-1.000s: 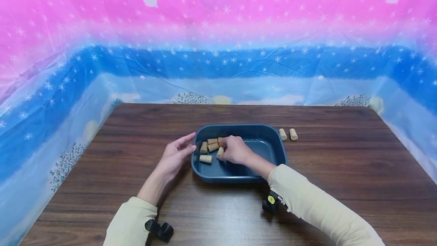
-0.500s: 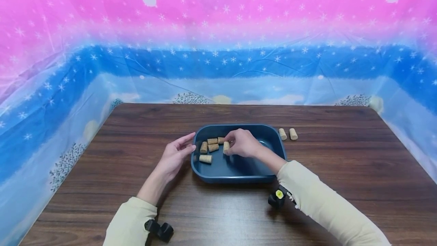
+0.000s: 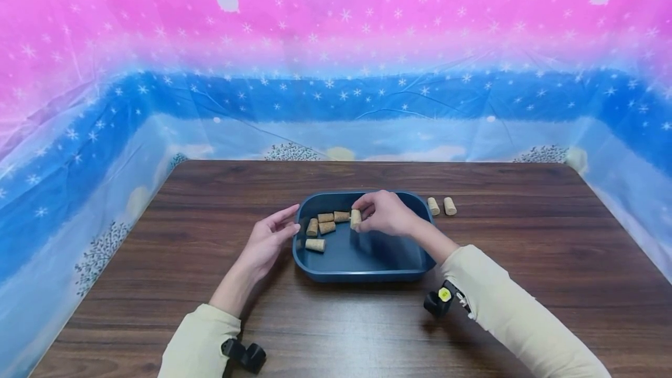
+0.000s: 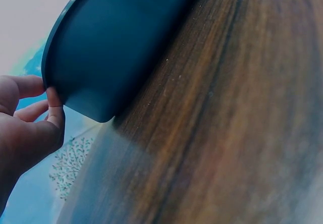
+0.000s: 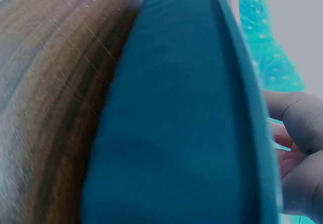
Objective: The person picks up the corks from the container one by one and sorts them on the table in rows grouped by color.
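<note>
A dark blue rectangular tub (image 3: 362, 276) stands on the table. At its left end, my left hand (image 3: 268, 237) touches the rim with its fingertips. The left wrist view shows the thumb and fingers of this hand (image 4: 35, 115) at the tub's corner. Over the middle of the tub, my right hand (image 3: 385, 213) pinches a pale cork (image 3: 356, 219) upright between thumb and fingers. Several other corks lie at the tub's left side, among them a pale one (image 3: 315, 245) nearest the front. The tub's wall (image 5: 171, 103) hides the right fingertips and the cork in the right wrist view.
Two corks, one (image 3: 433, 206) left of the other (image 3: 450, 206), rest on the table just beyond the tub's right end. The brown wood-grain table (image 3: 525, 238) is bordered by a pink and blue patterned cloth (image 3: 336, 95).
My right hand has lifted the cork away from the group and carried it right and slightly back within the tub. The left hand stays at the rim.
</note>
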A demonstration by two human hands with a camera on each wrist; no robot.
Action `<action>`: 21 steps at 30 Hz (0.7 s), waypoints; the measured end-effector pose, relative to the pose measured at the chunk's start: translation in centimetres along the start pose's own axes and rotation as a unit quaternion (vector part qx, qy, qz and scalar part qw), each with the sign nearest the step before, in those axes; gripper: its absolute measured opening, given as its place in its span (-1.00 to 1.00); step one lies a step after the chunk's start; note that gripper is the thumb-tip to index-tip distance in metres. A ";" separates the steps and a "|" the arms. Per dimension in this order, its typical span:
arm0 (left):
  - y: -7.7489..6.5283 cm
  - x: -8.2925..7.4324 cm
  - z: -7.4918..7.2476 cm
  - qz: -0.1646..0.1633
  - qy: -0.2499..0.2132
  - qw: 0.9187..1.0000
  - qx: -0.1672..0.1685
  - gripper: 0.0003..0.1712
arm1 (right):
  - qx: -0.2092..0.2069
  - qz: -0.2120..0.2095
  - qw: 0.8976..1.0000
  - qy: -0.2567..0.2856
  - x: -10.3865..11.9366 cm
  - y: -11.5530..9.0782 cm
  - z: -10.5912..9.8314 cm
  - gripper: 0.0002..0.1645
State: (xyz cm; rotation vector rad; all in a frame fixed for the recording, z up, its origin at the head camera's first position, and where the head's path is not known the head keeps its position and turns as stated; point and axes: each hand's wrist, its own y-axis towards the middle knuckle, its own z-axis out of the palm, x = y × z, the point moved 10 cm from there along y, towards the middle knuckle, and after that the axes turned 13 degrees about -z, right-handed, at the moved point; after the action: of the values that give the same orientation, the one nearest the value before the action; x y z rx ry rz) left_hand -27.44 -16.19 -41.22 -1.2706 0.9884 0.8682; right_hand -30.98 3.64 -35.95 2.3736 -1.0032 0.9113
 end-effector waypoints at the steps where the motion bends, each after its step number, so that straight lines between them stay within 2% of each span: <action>1: 0.0 0.0 0.0 0.000 0.000 1.000 0.000 -0.44 | -0.005 -0.002 1.000 -0.002 0.0 -0.1 -0.4 -0.52; 7: -0.1 -0.1 0.0 0.004 -0.004 1.000 0.003 -0.44 | -0.035 0.005 0.999 -0.005 -0.6 -0.8 -2.5 -0.47; 15: -0.1 0.0 0.0 0.002 -0.007 1.000 0.007 -0.44 | -0.068 0.034 0.997 0.012 -2.5 -2.2 -4.7 -0.49; 21: 0.0 0.0 0.1 0.003 -0.009 1.000 0.008 -0.44 | -0.086 0.035 0.996 0.004 -3.3 -3.1 -6.3 -0.50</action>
State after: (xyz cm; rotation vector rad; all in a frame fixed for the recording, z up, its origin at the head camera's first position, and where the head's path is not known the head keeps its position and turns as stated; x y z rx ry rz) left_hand -27.44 -16.12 -41.22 -1.2454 0.9837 0.8738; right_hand -33.00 10.95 -34.18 2.2035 -1.1198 0.8244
